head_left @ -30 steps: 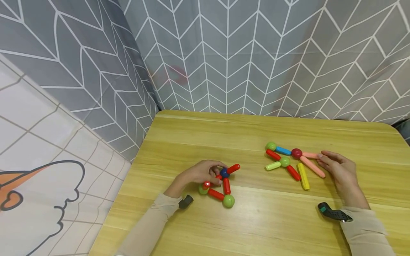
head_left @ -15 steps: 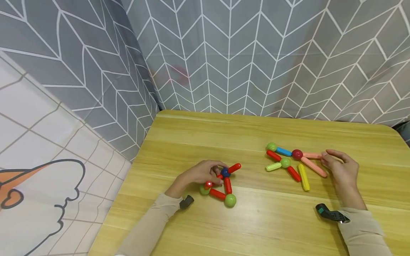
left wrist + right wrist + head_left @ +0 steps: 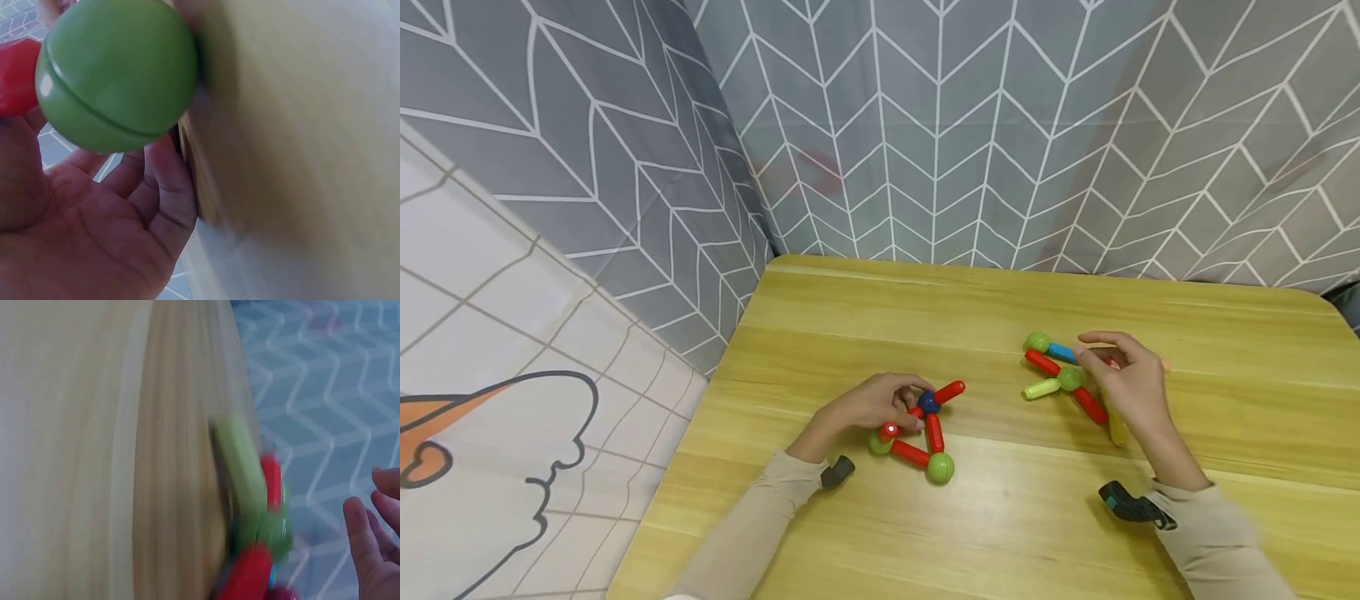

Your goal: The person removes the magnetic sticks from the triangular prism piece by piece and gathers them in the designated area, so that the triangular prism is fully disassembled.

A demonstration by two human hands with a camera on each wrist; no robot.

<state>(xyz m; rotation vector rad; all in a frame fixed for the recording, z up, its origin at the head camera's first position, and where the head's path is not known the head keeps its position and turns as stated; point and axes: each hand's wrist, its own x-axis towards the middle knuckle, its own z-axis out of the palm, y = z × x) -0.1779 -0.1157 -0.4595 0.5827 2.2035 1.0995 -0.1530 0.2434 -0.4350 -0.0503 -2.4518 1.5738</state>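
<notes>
My left hand (image 3: 877, 406) pinches a red rod (image 3: 915, 413) of a triangle made from red rods and balls. A dark blue ball (image 3: 928, 402) and two green balls (image 3: 940, 468) form its corners; one red rod (image 3: 888, 432) sticks up. In the left wrist view, a green ball (image 3: 119, 75) looms over the palm. My right hand (image 3: 1133, 385) hovers above the right-hand pieces with thumb and fingers apart, nothing visible between them. Below it lie a blue rod (image 3: 1062, 352) and a mostly covered dark red ball. The right wrist view is blurred.
Beside the right hand, a green ball (image 3: 1070, 379) joins red rods (image 3: 1090, 406) and a light green rod (image 3: 1041, 389). Another green ball (image 3: 1037, 342) ends the blue rod. A yellow rod (image 3: 1117, 429) is partly covered. A curtain (image 3: 925, 167) hangs behind the table (image 3: 880, 317).
My right hand has left the salmon rod it was touching and moved left, over the dark red ball and blue rod. The left hand stays almost still on the triangle.
</notes>
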